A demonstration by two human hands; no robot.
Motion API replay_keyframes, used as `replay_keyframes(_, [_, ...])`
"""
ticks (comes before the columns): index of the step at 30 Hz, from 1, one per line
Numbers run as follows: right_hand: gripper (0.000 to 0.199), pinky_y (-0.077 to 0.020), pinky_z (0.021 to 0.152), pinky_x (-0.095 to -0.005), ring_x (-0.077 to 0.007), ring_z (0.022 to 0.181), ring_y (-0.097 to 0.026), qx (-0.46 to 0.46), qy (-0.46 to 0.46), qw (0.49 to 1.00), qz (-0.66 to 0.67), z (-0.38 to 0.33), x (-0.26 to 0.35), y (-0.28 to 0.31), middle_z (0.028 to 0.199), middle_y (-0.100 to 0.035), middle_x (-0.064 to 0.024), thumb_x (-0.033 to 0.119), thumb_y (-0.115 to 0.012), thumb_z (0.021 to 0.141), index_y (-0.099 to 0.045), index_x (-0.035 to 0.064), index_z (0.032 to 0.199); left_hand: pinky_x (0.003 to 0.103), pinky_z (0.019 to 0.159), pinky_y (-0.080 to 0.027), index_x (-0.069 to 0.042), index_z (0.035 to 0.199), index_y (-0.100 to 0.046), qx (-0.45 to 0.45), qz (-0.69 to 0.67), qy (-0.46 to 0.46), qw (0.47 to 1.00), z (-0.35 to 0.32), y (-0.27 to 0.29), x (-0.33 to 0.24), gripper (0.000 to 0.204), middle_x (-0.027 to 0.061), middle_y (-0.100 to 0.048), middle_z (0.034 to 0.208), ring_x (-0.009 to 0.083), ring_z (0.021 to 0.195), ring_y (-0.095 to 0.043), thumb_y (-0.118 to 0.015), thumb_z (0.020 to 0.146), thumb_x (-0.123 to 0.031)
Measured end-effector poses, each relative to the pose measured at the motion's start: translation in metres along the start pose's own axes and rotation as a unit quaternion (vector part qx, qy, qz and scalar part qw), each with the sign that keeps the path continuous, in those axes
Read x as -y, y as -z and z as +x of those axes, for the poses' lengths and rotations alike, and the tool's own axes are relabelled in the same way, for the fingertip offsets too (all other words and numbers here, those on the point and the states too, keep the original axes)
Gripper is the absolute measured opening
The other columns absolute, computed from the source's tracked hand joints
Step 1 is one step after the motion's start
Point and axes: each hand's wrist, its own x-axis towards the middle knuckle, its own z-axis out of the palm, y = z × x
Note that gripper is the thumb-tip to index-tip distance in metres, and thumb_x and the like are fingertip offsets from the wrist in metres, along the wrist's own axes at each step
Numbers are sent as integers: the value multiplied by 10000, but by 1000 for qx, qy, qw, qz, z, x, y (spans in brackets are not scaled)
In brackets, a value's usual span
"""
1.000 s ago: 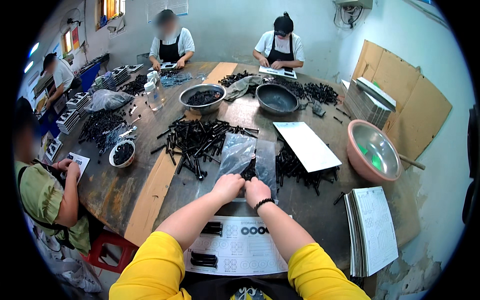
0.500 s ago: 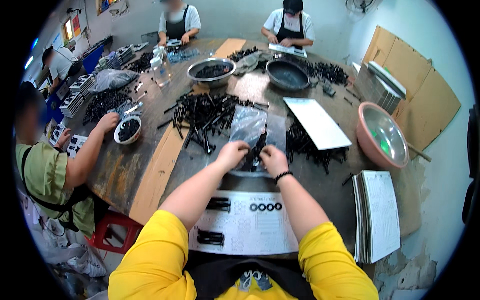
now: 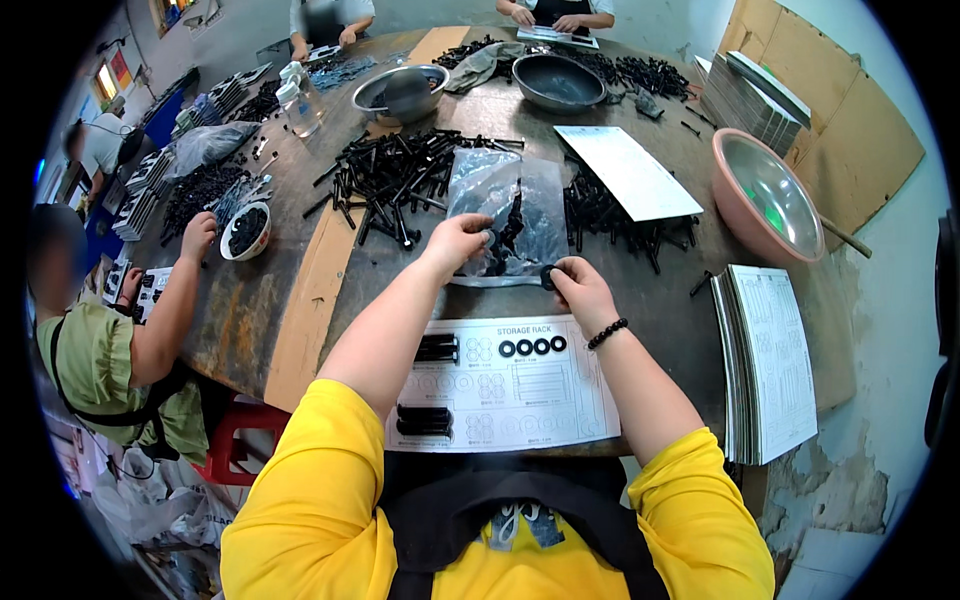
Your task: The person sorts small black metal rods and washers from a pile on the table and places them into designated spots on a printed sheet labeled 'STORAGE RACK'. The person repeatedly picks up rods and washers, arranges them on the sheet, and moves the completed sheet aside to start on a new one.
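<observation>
My right hand point(image 3: 584, 291) is closed, pinching a black washer point(image 3: 548, 278) beside the lower right corner of a clear plastic bag point(image 3: 545, 215). Over the bag's left side, my left hand point(image 3: 458, 244) is closed with a small grey round piece point(image 3: 488, 238) at its fingertips. Small black parts point(image 3: 512, 222) show in the bag's middle. Below my hands lies a white printed card point(image 3: 500, 385). Several black washers point(image 3: 532, 346) sit in a row along its top, with two groups of black bolts point(image 3: 424, 420) at its left.
Piles of black bolts point(image 3: 395, 175) flank the bag, one partly under a white board point(image 3: 630, 172). A pink basin point(image 3: 768, 195) and a stack of cards point(image 3: 765, 365) stand at right. Two metal bowls point(image 3: 558, 82) sit farther back. A person in green point(image 3: 110, 365) works at left beside a small bowl point(image 3: 246, 232).
My hands have moved apart from over the bag's middle to its two sides. The black washer now shows in my right fingertips. The view has tilted down.
</observation>
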Motion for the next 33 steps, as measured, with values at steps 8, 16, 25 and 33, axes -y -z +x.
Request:
replay_keyframes(8, [157, -453, 656, -240, -106, 716, -561, 57, 15, 976, -210, -58, -19, 33, 814, -610, -45, 119, -585, 826, -586, -12, 914, 359, 684, -459, -85, 849, -662, -96, 444, -211, 865, -1, 1, 5, 182, 107, -630, 820, 284, 797, -590, -644, 752, -238])
replay_keyframes(16, [169, -475, 642, -289, -173, 687, -606, 122, -12, 926, -358, -108, -21, 40, 750, -633, -94, 177, -570, 823, -625, 32, 892, 379, 668, -471, -104, 840, -639, -115, 542, -279, 784, -32, -2, -7, 162, 71, -609, 812, 272, 792, -586, -607, 781, -252])
replay_keyframes(25, [186, -467, 693, -382, -290, 786, -594, 215, 49, 857, -466, -136, -32, 24, 791, -625, -119, 249, -563, 797, -625, 82, 850, 341, 666, -471, -98, 864, -643, 243, 411, -81, 875, -181, -59, 29, 188, 97, -637, 773, 253, 738, -611, -655, 755, -252])
replay_keyframes(33, [132, -465, 621, -387, -281, 742, -577, 126, 179, 826, -519, -146, -45, 31, 755, -576, -95, 210, -583, 786, -579, 107, 869, 391, 618, -476, -92, 887, -582, 174, 546, -136, 808, -206, -69, 36, 178, 126, -606, 736, 288, 727, -601, -600, 784, -236])
